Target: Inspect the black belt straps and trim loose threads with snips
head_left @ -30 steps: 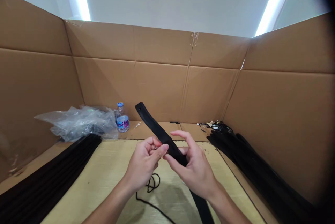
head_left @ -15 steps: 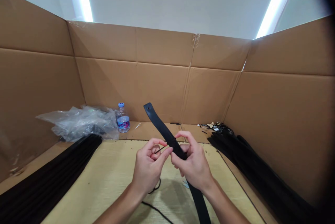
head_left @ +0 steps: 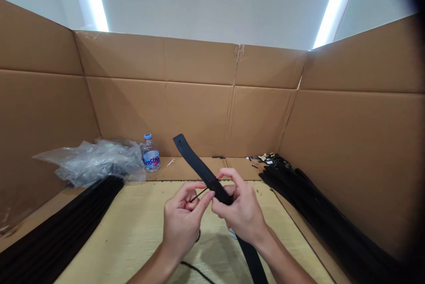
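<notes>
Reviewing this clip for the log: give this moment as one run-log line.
left hand: thin black cord | right hand: black strap, holed end up | nearby: black strap bundles

Left hand (head_left: 182, 224) pinching, right hand (head_left: 241, 215) gripping

Passage runs over the tabletop (head_left: 133, 235) between the left strap stack (head_left: 59, 226) and right one (head_left: 325, 217), up to the cardboard wall (head_left: 159, 116).
</notes>
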Motion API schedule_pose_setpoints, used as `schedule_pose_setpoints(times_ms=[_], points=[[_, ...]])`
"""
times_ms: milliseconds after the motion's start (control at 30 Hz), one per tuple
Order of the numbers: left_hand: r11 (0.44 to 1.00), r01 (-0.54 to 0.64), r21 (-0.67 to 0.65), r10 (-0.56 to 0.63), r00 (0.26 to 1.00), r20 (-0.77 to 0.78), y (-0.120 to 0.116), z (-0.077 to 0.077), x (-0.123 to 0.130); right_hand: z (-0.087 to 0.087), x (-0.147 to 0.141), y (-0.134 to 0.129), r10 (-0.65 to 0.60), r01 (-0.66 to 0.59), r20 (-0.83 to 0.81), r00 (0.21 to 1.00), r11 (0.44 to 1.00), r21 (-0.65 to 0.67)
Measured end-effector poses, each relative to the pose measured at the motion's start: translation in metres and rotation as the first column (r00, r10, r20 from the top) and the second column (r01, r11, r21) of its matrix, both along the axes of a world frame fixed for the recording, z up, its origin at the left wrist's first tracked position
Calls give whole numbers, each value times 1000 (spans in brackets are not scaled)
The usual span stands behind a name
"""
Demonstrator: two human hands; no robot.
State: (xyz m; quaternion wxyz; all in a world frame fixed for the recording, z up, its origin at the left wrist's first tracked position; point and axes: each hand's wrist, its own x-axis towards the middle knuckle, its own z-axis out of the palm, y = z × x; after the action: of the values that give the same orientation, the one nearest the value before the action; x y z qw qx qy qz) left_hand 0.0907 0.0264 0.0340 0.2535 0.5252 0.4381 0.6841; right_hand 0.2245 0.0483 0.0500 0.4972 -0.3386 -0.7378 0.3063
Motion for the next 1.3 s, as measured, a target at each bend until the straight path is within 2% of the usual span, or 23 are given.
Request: schedule_pose_setpoints(times_ms=[333, 633, 700, 800, 933, 1033, 1200, 1300], points=[[999, -32, 19, 32, 999, -37, -1, -2, 0, 4, 0, -2, -23, 23, 5, 1000, 1000, 14], [1000, -5, 8, 6, 1000, -18, 0, -2, 0, 4, -1, -1, -33, 33, -5, 999, 999, 13], [999, 31, -36, -30, 999, 23, -1, 0, 0, 4, -1, -2, -33, 33, -26, 999, 999, 9], [980, 152, -132, -134, 982, 132, 1, 3, -2, 3, -1, -1, -8, 6, -60, 998, 1000, -20], [941, 268, -205, -228, 954, 196, 5, 3, -6, 1, -2, 0, 103, -124, -143, 984, 981, -146], [928, 302, -217, -254, 942, 220, 6, 3, -7, -1, -4, 2, 132, -171, -212, 968, 968, -181], [915, 354, -196, -294, 915, 277, 6, 4, -7, -3, -2, 3, 194, -224, -177, 965, 960, -169], [911, 372, -177, -309, 901, 306, 10, 3, -10, -3, -2, 4, 250, -289, -221, 943, 943, -166]])
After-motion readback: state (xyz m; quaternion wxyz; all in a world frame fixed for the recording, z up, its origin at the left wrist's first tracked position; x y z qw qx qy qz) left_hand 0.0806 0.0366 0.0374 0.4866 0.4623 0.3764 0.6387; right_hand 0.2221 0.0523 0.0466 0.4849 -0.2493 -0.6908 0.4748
